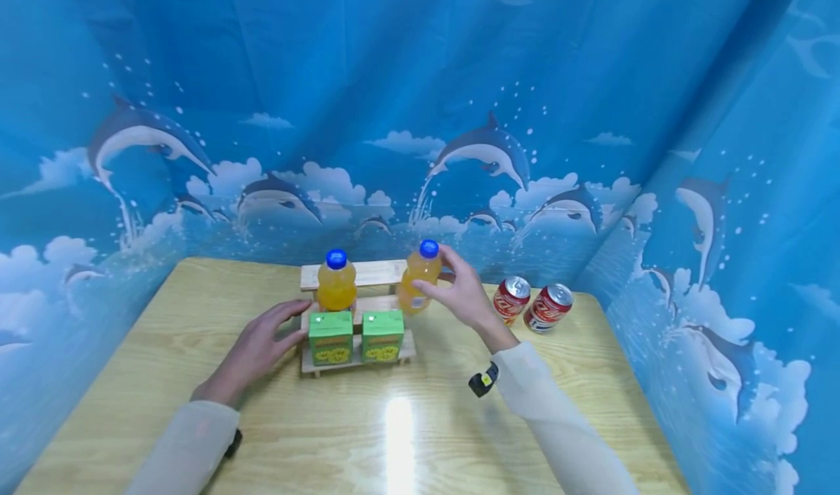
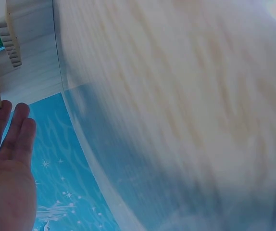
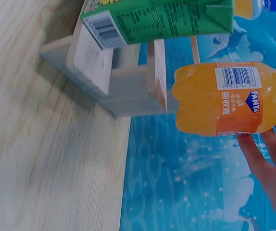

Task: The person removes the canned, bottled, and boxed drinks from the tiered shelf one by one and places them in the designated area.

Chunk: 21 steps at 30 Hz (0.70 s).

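My right hand [image 1: 463, 291] grips an orange Fanta bottle [image 1: 420, 280] with a blue cap, holding it at the right end of a small tiered wooden rack [image 1: 380, 270]. The right wrist view shows the bottle [image 3: 229, 98] apart from the rack's steps [image 3: 128, 82], its label and barcode visible. Another orange bottle [image 1: 337, 283] stands on the rack's middle step at the left. Two green drink cartons [image 1: 331, 338] stand on the front step. My left hand [image 1: 262, 342] is at the rack's left end; in the left wrist view its fingers [image 2: 15, 130] look fairly straight beside the wood.
Two red soda cans [image 1: 511, 298] stand side by side on the wooden table [image 1: 275, 422], right of the rack. A blue curtain [image 1: 367, 101] printed with dolphins hangs behind the table and along its sides.
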Available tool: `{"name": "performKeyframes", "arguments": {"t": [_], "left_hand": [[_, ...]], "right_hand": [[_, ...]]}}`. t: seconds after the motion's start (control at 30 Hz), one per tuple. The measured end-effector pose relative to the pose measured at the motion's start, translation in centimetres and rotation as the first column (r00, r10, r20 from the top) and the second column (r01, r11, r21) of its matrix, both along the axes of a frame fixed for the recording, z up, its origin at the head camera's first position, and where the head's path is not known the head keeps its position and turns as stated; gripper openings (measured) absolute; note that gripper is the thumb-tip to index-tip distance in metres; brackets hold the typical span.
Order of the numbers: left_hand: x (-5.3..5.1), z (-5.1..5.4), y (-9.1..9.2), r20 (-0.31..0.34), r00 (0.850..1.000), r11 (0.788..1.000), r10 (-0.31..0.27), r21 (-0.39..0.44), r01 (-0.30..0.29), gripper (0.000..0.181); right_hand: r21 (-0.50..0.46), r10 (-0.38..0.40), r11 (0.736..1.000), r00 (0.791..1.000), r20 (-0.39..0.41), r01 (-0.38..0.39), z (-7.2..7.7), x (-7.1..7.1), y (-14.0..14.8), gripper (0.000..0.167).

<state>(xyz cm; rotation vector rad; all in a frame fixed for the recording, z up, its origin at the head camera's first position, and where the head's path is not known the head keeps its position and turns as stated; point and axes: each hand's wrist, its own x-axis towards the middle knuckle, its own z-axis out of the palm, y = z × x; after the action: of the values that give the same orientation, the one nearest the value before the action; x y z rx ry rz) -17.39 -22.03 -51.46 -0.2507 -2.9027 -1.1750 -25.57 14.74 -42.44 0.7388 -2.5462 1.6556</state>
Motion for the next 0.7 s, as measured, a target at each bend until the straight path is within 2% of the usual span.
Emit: {"name": "performKeyframes", "arguments": {"t": [0.33, 0.7], "left_hand": [[-0.2, -0.1, -0.2, -0.012, 1.000, 1.000, -0.007, -0.007, 0.007, 0.059], [-0.4, 0.0, -0.1, 0.011, 1.000, 1.000, -0.003, -0.008, 0.003, 0.061]], "right_hand": [[-0.002, -0.060, 0.998, 0.998, 0.002, 0.060, 0.2, 0.0, 2.4, 0.066], [-0.010, -0.117, 0.993, 0.992, 0.038, 0.117, -0.9, -0.3, 5.0, 0.069]]}}
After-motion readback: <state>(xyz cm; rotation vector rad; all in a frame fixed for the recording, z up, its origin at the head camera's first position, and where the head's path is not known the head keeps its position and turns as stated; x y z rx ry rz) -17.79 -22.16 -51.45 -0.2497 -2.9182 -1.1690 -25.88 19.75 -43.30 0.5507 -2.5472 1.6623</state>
